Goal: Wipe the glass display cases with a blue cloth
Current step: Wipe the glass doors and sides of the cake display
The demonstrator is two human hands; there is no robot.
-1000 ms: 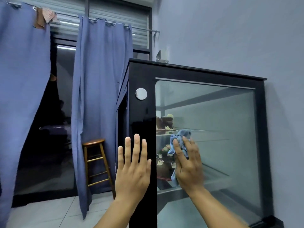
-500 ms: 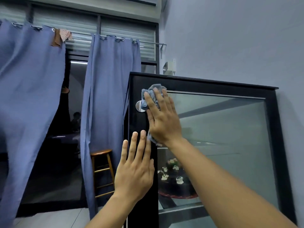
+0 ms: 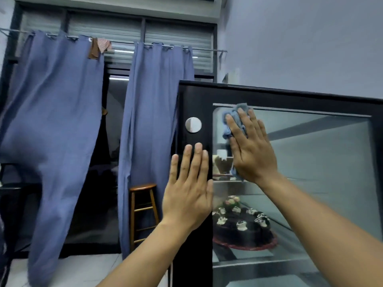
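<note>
Presses the right hand (image 3: 251, 150) flat on the blue cloth (image 3: 234, 119), with the fingers straight and a little spread. Pins the cloth against the glass display case (image 3: 310, 162), up near the top left corner of the glass. Lets bits of cloth poke out above the fingertips, beside the first finger and down by the wrist.

Lays the left hand (image 3: 186, 197) flat too, fingers straight and close together, with nothing in it. Rests it on the black frame (image 3: 194, 255) along the left edge of the case. Stops the fingertips just under a round silver knob (image 3: 193, 125), not touching it.

Behind the glass, on the lower shelf (image 3: 259, 264): a dark chocolate cake (image 3: 242, 230) with small white blobs on top and a red rim under it. Higher up, partly hidden by the right hand: a smaller cake (image 3: 222, 164) on another shelf.

To the left of the case: a wooden stool (image 3: 143, 204) on the pale floor (image 3: 83, 270), just beside a long blue curtain (image 3: 153, 121). Further left: a second blue curtain (image 3: 51, 121), both hung from a thin metal rod (image 3: 124, 43). Over the rod, between the two curtains: a small brown and pink rag (image 3: 99, 47). Behind and to the right of the case: a plain grey wall (image 3: 300, 48).
</note>
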